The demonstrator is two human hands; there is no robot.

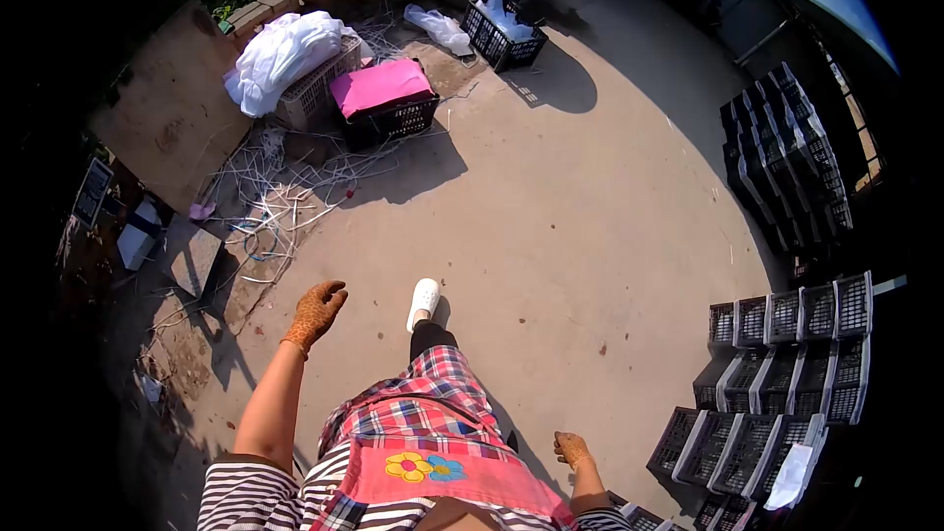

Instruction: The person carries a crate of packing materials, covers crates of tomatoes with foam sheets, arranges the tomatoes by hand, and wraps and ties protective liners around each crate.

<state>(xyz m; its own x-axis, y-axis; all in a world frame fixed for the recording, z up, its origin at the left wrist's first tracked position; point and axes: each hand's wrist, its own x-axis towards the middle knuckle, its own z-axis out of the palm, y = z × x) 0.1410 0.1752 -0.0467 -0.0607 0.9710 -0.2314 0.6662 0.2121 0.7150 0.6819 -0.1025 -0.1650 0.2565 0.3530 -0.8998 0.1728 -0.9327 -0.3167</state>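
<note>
My left hand (317, 316), in an orange-brown patterned glove, hangs in the air at the left of my body, its fingers loosely curled together with nothing visible in them. On the other side, my right hand (571, 449), gloved the same way, hangs low beside the checked apron (423, 423); its fingers are small and partly curled, and what they hold, if anything, cannot be made out. Neither hand touches anything visible. One white shoe (424, 299) shows on the concrete ahead of me.
Stacked black crates (782, 374) stand at the right, with another stack (787, 157) behind. A crate with a pink cover (382, 87) stands by a white bundle (285, 57). Loose white strips (280, 202) litter the ground at left. Farther off is a black crate (503, 34) with plastic bags.
</note>
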